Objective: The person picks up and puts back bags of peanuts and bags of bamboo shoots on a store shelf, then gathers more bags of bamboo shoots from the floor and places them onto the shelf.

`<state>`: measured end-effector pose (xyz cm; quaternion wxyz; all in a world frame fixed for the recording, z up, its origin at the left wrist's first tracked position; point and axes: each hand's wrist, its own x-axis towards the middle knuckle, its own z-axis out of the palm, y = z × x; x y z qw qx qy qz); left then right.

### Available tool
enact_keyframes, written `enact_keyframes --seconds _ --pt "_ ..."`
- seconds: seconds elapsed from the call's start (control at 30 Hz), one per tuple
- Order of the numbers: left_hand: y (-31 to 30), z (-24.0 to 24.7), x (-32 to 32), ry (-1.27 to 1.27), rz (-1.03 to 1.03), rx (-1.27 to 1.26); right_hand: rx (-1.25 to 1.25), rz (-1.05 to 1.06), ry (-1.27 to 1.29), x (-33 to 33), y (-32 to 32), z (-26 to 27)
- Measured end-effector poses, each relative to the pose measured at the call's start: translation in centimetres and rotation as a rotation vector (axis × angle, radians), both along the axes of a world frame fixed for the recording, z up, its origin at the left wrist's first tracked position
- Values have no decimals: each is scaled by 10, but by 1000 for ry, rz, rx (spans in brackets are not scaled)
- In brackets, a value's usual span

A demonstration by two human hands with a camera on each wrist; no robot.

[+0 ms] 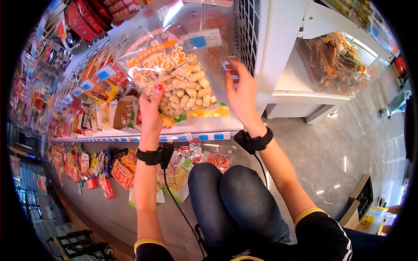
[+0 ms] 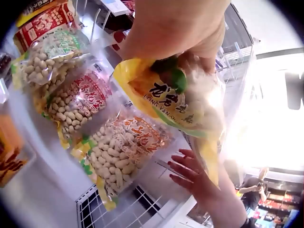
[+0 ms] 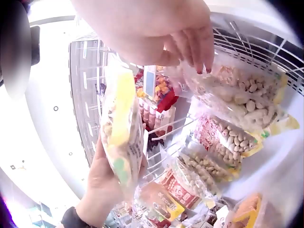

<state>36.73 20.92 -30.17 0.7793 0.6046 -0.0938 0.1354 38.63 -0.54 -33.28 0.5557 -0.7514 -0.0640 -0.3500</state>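
A clear bag of peanuts with orange print (image 1: 178, 82) is gripped by the left hand (image 1: 151, 114), its thumb on the front and the other fingers behind. The left wrist view shows the yellow end of this bag (image 2: 142, 92) beneath the left hand (image 2: 180, 28). The right hand (image 1: 243, 93) is to the right of the bag, fingers loosely bent. In the right wrist view, the right hand's (image 3: 161, 35) fingertips are at the edge of a hanging peanut bag (image 3: 237, 102); whether they touch it is unclear. The left hand (image 3: 105, 183) supports the held bag (image 3: 122, 133) there.
More peanut bags (image 2: 111, 154) hang in a row on wire hooks (image 3: 173, 128). A white shelf edge with price tags (image 1: 187, 137) runs below. Snack packs (image 1: 123, 174) fill a lower level. At right stand a white shelf unit (image 1: 300, 98) and a clear bin (image 1: 335, 65).
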Motion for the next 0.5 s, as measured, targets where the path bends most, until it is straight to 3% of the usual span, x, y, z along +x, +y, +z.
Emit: enact_keyframes --seconds 0.27,0.43,0.5 --pt "18 10 -31 -101 162 314 -391 84 188 -16 -2 25" --pt "31 -12 -57 -15 175 389 34 630 209 -36 5 18" --pt "30 -32 -66 21 139 202 218 841 175 -37 12 -8"
